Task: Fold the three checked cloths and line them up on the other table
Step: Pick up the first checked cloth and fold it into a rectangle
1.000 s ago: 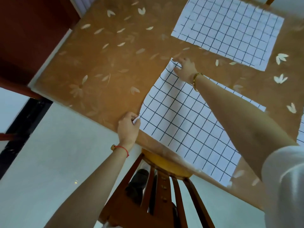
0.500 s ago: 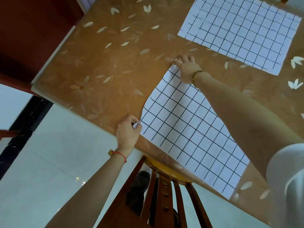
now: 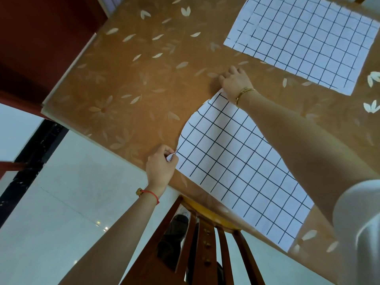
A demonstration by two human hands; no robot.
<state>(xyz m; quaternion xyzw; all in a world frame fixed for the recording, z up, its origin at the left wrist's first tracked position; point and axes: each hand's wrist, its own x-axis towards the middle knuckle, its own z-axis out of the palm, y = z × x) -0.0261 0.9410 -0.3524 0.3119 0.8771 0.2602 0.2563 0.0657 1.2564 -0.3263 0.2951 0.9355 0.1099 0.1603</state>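
A white cloth with a black check (image 3: 230, 167) lies on the brown flowered table (image 3: 127, 83), close to its near edge. My left hand (image 3: 161, 165) pinches the cloth's near left corner, which is curled up. My right hand (image 3: 236, 83) grips the far left corner, and the left edge between my hands is lifted and bowed. A second checked cloth (image 3: 304, 42) lies flat at the far right of the table. My right forearm covers part of the near cloth.
A wooden chair back (image 3: 205, 239) stands pushed against the table's near edge below my arms. Pale tiled floor (image 3: 61, 202) lies to the left. Dark red furniture (image 3: 41, 38) stands beyond the table's left edge.
Both hands have closed on the left corners of the near cloth. Its left edge, flat before, now rises off the table and curves inward.
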